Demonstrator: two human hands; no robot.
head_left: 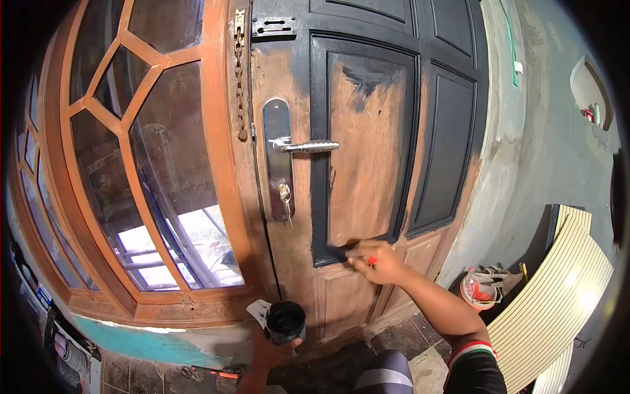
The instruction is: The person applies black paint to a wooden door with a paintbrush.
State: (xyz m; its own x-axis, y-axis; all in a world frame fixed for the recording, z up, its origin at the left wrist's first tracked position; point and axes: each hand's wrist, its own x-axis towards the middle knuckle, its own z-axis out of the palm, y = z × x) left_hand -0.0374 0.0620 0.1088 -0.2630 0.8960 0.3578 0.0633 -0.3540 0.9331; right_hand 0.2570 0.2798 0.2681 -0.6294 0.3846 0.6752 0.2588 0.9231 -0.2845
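While L (268, 351) holds cup (285, 320), R (382, 264) brush (341, 249)

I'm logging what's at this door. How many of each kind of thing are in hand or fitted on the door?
Paintbrush, in right hand: 1
Paint cup, in left hand: 1
Lever handle: 1
Key bunch: 1
Chain: 1
Slotted latch plate: 1
Total: 6

To my left, an orange-framed window (172, 134) admits daylight; below it, a teal wall strip (131, 333). To my right, grey plaster wall (545, 151), cream corrugated sheets (558, 289), tiled floor (396, 341).
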